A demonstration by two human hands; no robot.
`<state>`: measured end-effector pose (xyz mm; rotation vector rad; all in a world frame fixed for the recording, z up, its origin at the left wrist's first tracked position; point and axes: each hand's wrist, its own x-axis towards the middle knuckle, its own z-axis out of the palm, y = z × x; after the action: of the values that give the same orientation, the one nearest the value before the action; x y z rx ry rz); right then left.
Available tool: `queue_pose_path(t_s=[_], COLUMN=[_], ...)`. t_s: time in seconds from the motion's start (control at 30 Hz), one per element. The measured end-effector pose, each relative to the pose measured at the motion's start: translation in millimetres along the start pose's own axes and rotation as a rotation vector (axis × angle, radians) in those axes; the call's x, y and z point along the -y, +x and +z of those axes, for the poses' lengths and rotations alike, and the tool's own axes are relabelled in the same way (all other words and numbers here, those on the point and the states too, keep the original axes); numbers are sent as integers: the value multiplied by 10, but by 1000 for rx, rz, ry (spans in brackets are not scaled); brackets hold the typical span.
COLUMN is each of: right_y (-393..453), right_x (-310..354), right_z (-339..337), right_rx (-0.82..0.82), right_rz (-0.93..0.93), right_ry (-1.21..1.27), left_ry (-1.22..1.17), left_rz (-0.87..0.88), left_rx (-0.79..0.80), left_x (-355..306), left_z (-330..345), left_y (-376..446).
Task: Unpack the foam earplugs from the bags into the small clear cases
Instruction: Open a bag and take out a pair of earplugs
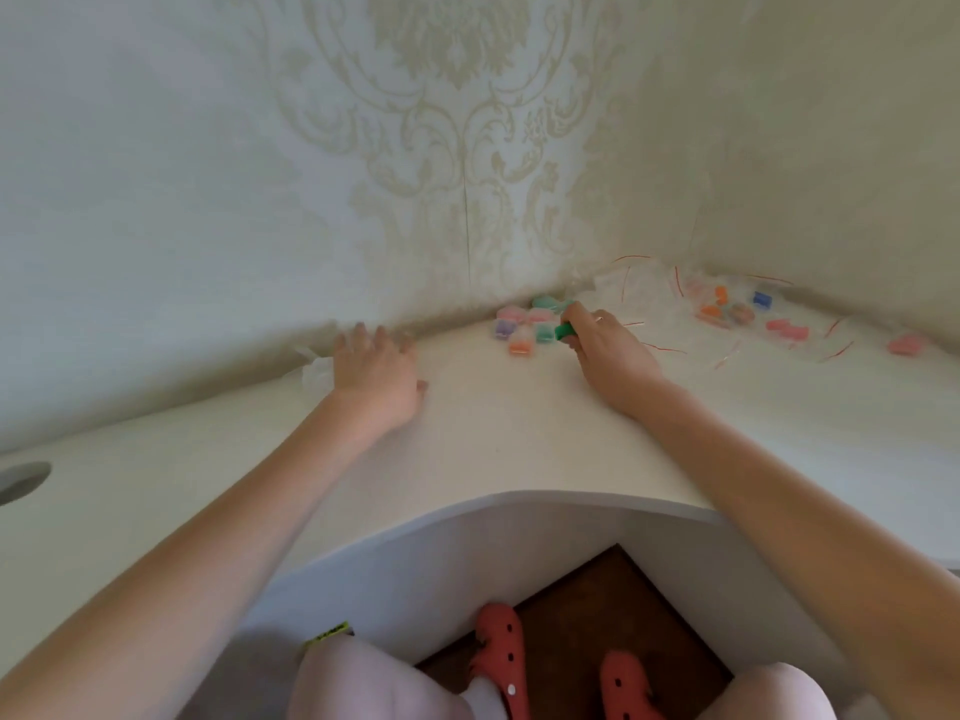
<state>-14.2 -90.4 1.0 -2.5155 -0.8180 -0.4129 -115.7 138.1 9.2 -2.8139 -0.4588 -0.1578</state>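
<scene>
A person sits at a pale, cream-white corner desk (509, 433) whose front edge curves inward around their knees. The left hand (376, 379) lies flat on the desk top with fingers straight and slightly spread, palm down, near the back edge where the desk meets the patterned wallpaper; it holds nothing. Just beside it, at the back edge towards the left, lies a crumpled piece of clear plastic (314, 371).

The right hand (605, 345) reaches towards the back corner of the desk, its fingers curled and pinching a small green foam earplug (565, 331). Right in front of that hand, against the back edge, sits a cluster of small clear cases (524, 322) holding coloured plugs in pink, green, purple and orange; whether the green plug touches the nearest case is too blurred to tell.

Further along the back edge to the right, in the corner, spreads a heap of clear plastic bags with red seal strips (675, 298). More coloured foam earplugs (727, 310) lie among them, orange, blue and pink, and one pink piece (906, 345) rests well apart towards the right edge.

At the far left edge of the desk a round cable hole (23, 480) shows. Below the desk are red perforated clogs (501, 652) on a dark brown floor.
</scene>
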Motion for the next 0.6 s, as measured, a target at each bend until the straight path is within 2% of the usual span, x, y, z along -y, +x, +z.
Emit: queue_pose_path(t_s=[0.07, 0.17, 0.33, 0.43, 0.53, 0.6], right_y=[1, -35, -72, -46, 2, 31], right_x=[42, 94, 119, 94, 123, 229], right_z=[22, -1, -24, 27, 93, 114], right_rx=[23, 8, -4, -13, -76, -141], right_rz=[-22, -26, -4, 31, 48, 33], right_ry=[-29, -45, -18, 47, 186, 322], left_ry=[2, -26, -235, -466, -815, -1010], left_rz=[-23, 5, 44, 117, 188, 168], left_rx=[-3, -110, -291, -434, -600, -616], left_x=[64, 104, 146, 136, 28, -104], left_z=[74, 116, 127, 133, 29, -46], left_y=[-23, -18, 24, 36, 10, 6])
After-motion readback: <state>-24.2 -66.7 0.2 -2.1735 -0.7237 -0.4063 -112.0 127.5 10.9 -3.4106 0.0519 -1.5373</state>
